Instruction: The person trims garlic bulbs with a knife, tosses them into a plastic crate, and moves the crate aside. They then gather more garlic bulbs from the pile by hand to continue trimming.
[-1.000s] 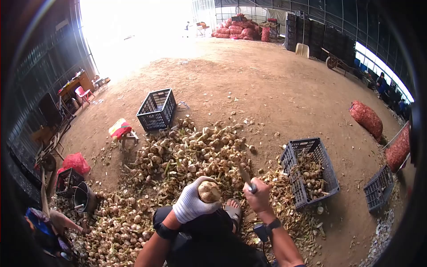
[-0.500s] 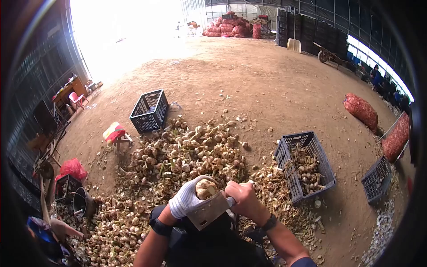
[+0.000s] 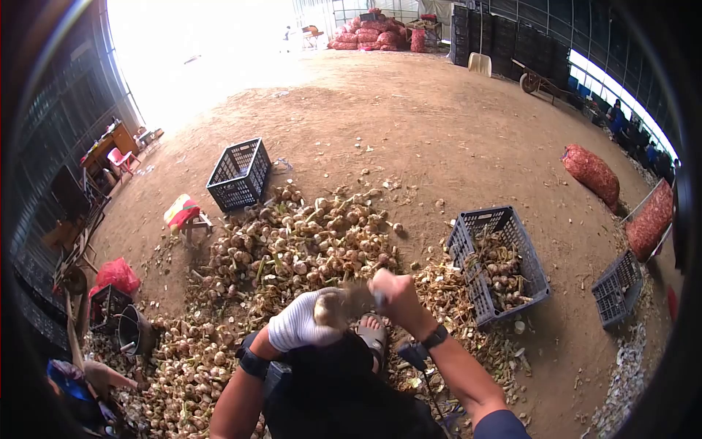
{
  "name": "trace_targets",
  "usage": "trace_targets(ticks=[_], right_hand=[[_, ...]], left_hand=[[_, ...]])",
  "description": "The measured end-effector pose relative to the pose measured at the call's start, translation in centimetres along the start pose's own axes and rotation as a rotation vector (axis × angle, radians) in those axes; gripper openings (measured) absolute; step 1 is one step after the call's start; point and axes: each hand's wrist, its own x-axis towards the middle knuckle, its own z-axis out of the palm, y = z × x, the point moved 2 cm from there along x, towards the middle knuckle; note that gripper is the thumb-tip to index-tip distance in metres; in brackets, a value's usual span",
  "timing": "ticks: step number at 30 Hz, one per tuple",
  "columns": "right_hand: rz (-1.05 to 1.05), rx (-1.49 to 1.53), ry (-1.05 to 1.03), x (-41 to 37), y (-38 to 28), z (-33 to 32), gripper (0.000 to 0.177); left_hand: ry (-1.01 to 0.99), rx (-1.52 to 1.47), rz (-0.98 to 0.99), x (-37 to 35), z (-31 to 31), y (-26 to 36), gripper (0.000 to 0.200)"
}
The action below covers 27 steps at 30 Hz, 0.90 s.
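In a white knit glove, my left hand [image 3: 301,323] grips a garlic bulb [image 3: 327,310] in front of my lap. My right hand [image 3: 395,293], bare, is closed round the handle of a wide-bladed knife [image 3: 356,301]. Its blade is smeared by motion and reaches left to the bulb, overlapping it in this view. Beyond both hands spreads a heap of garlic with stems [image 3: 307,241]. Trimmed bulbs [image 3: 186,373] lie in another pile at lower left.
A black crate [image 3: 241,175] stands behind the heap. At right, a grey crate [image 3: 501,267] holds garlic scraps. Left of the heap is a low stool [image 3: 191,219] with a red and yellow cover; a black bucket [image 3: 135,329] stands nearer. Full red mesh sacks [image 3: 591,174] lie far right.
The knife has swung up from below the bulb to beside it, with my right hand higher. My left hand has shifted slightly left and turned the bulb. My sandalled foot now shows.
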Motion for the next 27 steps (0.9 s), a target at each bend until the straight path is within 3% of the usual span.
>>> trace_targets(ticks=[3,5,8,9,14,17,21,22,25,27], right_hand=[[0.354,-0.071,0.055,-1.8,3.3,0.1,0.019],[0.401,-0.06,0.133,-3.5,2.0,1.0,0.022],[0.841,0.721,0.225,-3.5,-0.1,3.1,0.02],[0.787,0.822,0.248,-3.2,-1.2,3.4,0.019],[0.86,1.209,-0.013,0.4,-5.8,0.6,0.021],[0.842,1.313,0.018,1.9,-7.0,-0.9,0.022],[0.799,1.181,0.046,3.0,-6.9,-1.8,0.022],[0.899,1.184,0.097,3.2,-7.3,-2.4,0.021],[0.912,1.233,0.195,3.1,-6.3,-2.5,0.021],[0.862,1.222,0.186,2.8,-5.5,-2.0,0.019]], left_hand=[[0.034,-0.034,-0.032,-0.1,0.2,0.3,0.05],[0.064,-0.03,-0.051,-0.4,0.8,0.0,0.052],[0.106,-0.108,-0.008,0.2,0.7,0.8,0.057],[0.103,-0.102,-0.003,0.3,0.8,1.1,0.057],[0.236,-0.393,0.198,1.0,1.7,1.6,0.069],[0.285,-0.496,0.272,0.9,1.7,1.6,0.07],[0.372,-0.597,0.352,0.5,1.7,3.0,0.07],[0.433,-0.339,0.375,0.6,1.2,2.4,0.068],[0.52,0.556,0.465,0.5,0.7,3.2,0.054],[0.486,0.649,0.397,0.9,1.6,2.4,0.036]])
